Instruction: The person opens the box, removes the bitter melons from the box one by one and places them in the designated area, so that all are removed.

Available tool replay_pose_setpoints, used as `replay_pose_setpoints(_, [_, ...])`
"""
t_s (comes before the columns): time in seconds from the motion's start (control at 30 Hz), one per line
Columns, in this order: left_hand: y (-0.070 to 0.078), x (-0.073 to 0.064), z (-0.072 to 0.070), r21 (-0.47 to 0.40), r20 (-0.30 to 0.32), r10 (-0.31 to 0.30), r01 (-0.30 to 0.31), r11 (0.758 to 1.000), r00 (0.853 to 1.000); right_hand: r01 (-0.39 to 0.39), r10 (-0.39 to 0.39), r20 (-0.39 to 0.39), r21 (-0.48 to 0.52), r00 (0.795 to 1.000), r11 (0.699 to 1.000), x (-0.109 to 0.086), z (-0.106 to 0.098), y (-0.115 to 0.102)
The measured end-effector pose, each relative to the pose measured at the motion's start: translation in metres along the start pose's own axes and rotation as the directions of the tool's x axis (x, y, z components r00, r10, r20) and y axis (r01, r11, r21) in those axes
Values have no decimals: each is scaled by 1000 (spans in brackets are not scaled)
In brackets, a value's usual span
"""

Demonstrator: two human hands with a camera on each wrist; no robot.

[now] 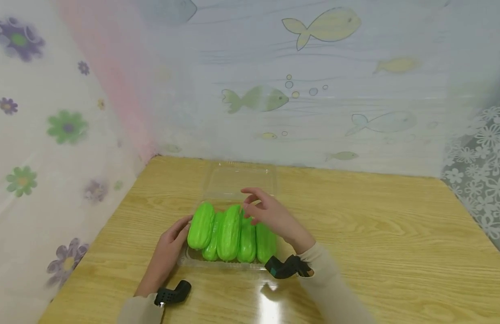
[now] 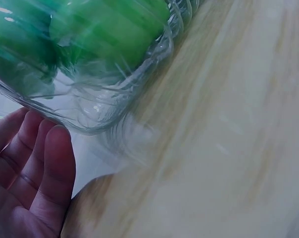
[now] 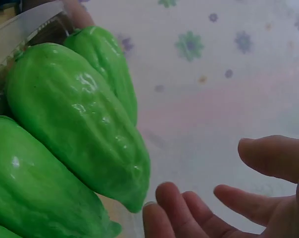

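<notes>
Several bright green, glossy, ribbed cucumber-like vegetables (image 1: 229,234) lie side by side in a clear plastic box (image 1: 234,266), its lid (image 1: 242,180) folded back. My left hand (image 1: 169,245) rests against the box's left side; the left wrist view shows its fingertips (image 2: 58,134) touching near the box's corner. My right hand (image 1: 272,216) hovers over the back right of the vegetables, fingers loosely bent and apart. In the right wrist view nothing sits between the right thumb and fingers, which are beside the tip of one green vegetable (image 3: 80,119).
The box stands on a wood-grain table (image 1: 375,225). A fish-patterned sheet (image 1: 314,103) hangs behind the table, and a flower-patterned sheet (image 1: 68,171) lines the left. At the far right is a grey cloth with white flowers (image 1: 484,166). Dark cameras (image 1: 173,293) are strapped to both wrists.
</notes>
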State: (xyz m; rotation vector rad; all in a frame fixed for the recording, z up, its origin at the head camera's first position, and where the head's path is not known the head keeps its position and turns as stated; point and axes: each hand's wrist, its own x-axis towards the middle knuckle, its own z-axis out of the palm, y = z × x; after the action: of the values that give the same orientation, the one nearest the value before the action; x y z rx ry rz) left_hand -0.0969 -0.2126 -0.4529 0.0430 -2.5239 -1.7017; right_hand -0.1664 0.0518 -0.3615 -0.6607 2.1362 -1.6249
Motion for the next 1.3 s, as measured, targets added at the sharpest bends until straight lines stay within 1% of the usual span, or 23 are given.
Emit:
replay_pose_setpoints(0.07, [0,0,0,9,-4,-2,2,1000,1000,-13,15,23,-84,1000,996,1,5,1])
replay_pose_setpoints(0.13, [0,0,0,17,-7,-2,2,1000,1000,-20,27,38,-170,999,985,2,10,2])
replay_pose_setpoints(0.2, [0,0,-1,23,-8,-1,1,1000,1000,-22,34,46,-245,998,969,3,16,4])
replay_pose_setpoints(0.33, [0,0,0,21,-6,-4,4,1000,1000,-26,47,46,-373,998,927,4,26,7])
replay_pose_setpoints(0.4, [-1,1,0,17,-3,-8,8,1000,1000,-26,49,47,-403,998,915,3,29,8])
replay_pose_setpoints(0.63, [-1,2,0,23,-5,-15,15,1000,1000,18,0,33,-535,999,845,1,35,8])
replay_pose_setpoints(0.77, [-1,1,0,24,-7,-21,21,999,1000,25,-6,35,-569,999,822,2,40,8])
replay_pose_setpoints(0.9, [-2,1,0,27,1,-25,25,999,1000,13,10,35,-610,999,792,1,45,10])
replay_pose_setpoints(1.03, [-2,1,-1,25,6,-10,9,1000,1000,-18,39,18,-646,999,763,0,49,9])
replay_pose_setpoints(1.13, [-1,2,-1,24,5,0,0,1000,1000,-35,48,3,-649,999,760,0,50,9])
replay_pose_setpoints(1.23, [-1,2,-1,28,3,-2,2,1000,1000,-53,58,-12,-625,998,779,1,49,9])
replay_pose_setpoints(1.3, [-1,1,-1,30,4,-3,3,1000,1000,-67,66,-23,-594,998,802,1,49,9])
